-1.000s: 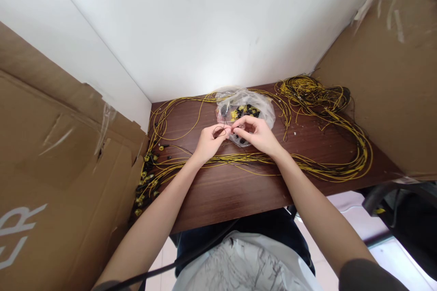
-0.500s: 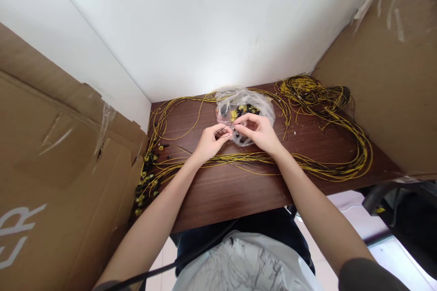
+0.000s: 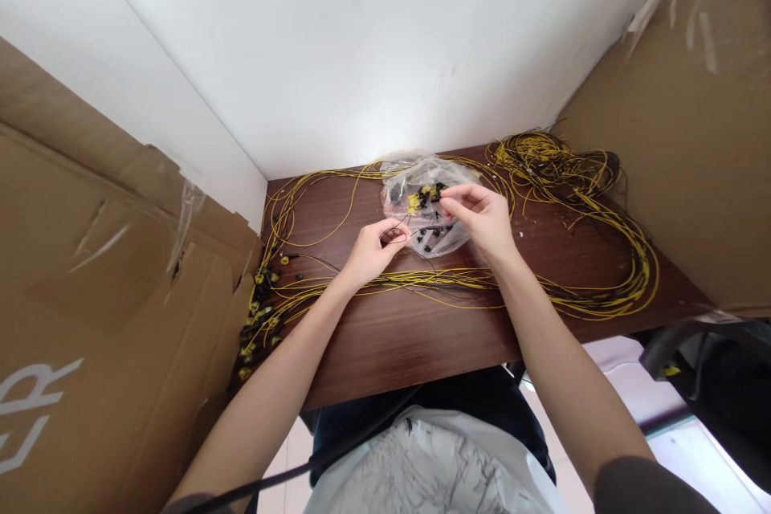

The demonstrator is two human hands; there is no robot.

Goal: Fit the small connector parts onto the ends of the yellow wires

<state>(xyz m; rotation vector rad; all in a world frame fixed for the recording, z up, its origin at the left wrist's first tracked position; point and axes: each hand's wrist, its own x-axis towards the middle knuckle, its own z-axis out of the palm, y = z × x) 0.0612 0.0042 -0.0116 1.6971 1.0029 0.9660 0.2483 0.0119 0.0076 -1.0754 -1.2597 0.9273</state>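
Left hand point(image 3: 370, 250) pinches a black wire point(image 3: 394, 234); right hand point(image 3: 482, 217) pinches in the bag point(image 3: 429, 205) mid-bench. Many yellow wires point(image 3: 578, 201) left.

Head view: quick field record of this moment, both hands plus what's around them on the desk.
left hand: pinching a thin black wire, looped at the fingertips
right hand: fingertips pinched over the plastic bag; what they hold is too small to tell
plastic bag: clear, holds small black and yellow parts
yellow wires: long loops across the desk, tangled pile at far right
desk: dark wood
cardboard: panels on both sides
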